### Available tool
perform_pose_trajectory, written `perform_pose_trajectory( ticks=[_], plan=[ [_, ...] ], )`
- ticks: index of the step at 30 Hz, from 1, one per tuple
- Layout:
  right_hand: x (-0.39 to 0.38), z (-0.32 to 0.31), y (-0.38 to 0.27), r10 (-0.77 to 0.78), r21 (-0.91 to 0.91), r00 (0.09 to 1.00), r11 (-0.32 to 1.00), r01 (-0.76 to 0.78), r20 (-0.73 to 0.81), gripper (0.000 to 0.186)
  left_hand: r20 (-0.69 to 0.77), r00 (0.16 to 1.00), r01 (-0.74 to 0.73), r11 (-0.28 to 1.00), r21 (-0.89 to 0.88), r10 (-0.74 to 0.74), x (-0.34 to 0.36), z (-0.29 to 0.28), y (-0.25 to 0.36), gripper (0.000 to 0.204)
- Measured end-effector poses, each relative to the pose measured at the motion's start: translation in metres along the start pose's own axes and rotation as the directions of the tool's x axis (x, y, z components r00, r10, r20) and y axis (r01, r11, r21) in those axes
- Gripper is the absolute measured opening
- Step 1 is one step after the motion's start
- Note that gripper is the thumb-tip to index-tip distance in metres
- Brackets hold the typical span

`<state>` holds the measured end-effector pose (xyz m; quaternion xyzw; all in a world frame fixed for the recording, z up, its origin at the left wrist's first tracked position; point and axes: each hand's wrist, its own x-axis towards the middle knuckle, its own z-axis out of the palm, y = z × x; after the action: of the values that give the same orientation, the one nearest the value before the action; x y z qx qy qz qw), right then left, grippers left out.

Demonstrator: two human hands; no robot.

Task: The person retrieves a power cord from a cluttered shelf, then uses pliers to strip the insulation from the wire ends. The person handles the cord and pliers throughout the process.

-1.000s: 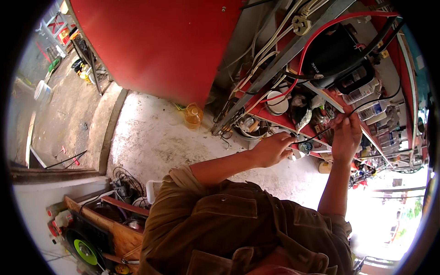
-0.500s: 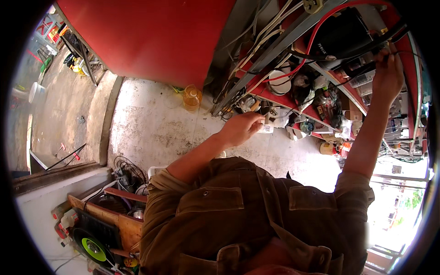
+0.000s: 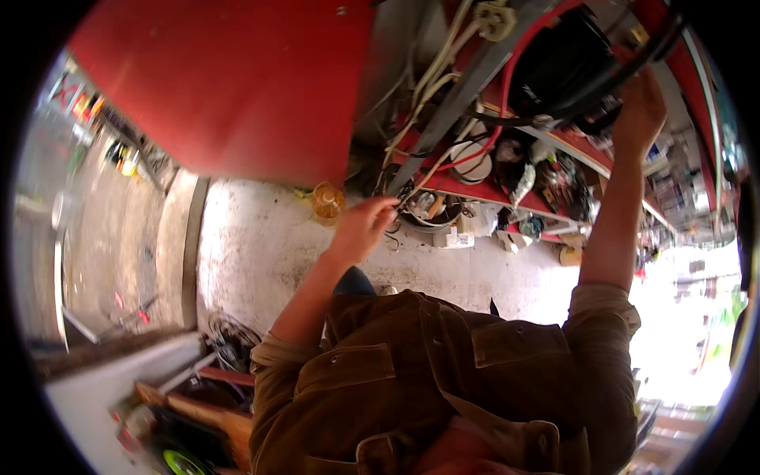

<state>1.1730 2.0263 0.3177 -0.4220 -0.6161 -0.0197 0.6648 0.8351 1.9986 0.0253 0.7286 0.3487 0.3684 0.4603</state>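
My right hand (image 3: 640,115) is raised to the upper shelf at the far right. Its fingers are blurred and partly covered by a thick black cable (image 3: 609,87), so their grip does not show. Left of that hand is a bulky black device (image 3: 558,67), with a red cable (image 3: 507,95) curving past it. My left hand (image 3: 364,226) is held low at the middle, its fingers drawn together. Its fingertips are near dark wires by the metal shelf post (image 3: 451,111); whatever may be between them is too small to make out.
A red panel (image 3: 229,87) stands at the far left, with a jug of amber liquid (image 3: 327,202) on the floor by its lower edge. Below the device, a red shelf (image 3: 467,188) carries a white tub (image 3: 473,158) and clutter. Pale cables (image 3: 431,79) hang beside the post.
The view has shifted, and the shelves sit further left in it. My left hand has moved left and slightly up toward the post. My right hand stays up at the shelf.
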Motion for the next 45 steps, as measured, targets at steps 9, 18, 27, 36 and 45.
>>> perform_pose_trajectory(
  ticks=[9, 18, 27, 36, 45],
  plan=[
    [-0.077, 0.046, -0.083, 0.197, -0.029, 0.977, 0.979, -0.200, -0.082, 0.043, 0.294, 0.956, 0.007, 0.999, -0.033, 0.003, 0.082, -0.104, -0.014, 0.030],
    [-0.115, 0.096, -0.107, 0.419, -0.094, 0.867, 0.885, -0.457, -0.269, 0.041, 0.500, 0.836, -0.177, 0.973, -0.145, 0.227, 0.133, -0.143, 0.024, 0.027],
    [-0.131, 0.097, -0.150, 0.422, -0.132, 0.856, 0.870, -0.475, -0.299, 0.035, 0.282, 0.822, -0.292, 0.791, -0.537, 0.495, 0.182, -0.132, 0.135, 0.034],
    [-0.166, 0.074, -0.175, 0.453, -0.164, 0.858, 0.852, -0.497, -0.243, 0.033, 0.374, 0.829, 0.003, 0.665, -0.747, 0.417, 0.221, -0.099, 0.180, 0.048],
    [-0.173, 0.069, -0.178, 0.453, -0.042, 0.880, 0.886, -0.463, -0.139, 0.031, 0.286, 0.876, -0.117, 0.747, -0.654, 0.388, 0.173, -0.115, 0.205, 0.024]
  ],
)
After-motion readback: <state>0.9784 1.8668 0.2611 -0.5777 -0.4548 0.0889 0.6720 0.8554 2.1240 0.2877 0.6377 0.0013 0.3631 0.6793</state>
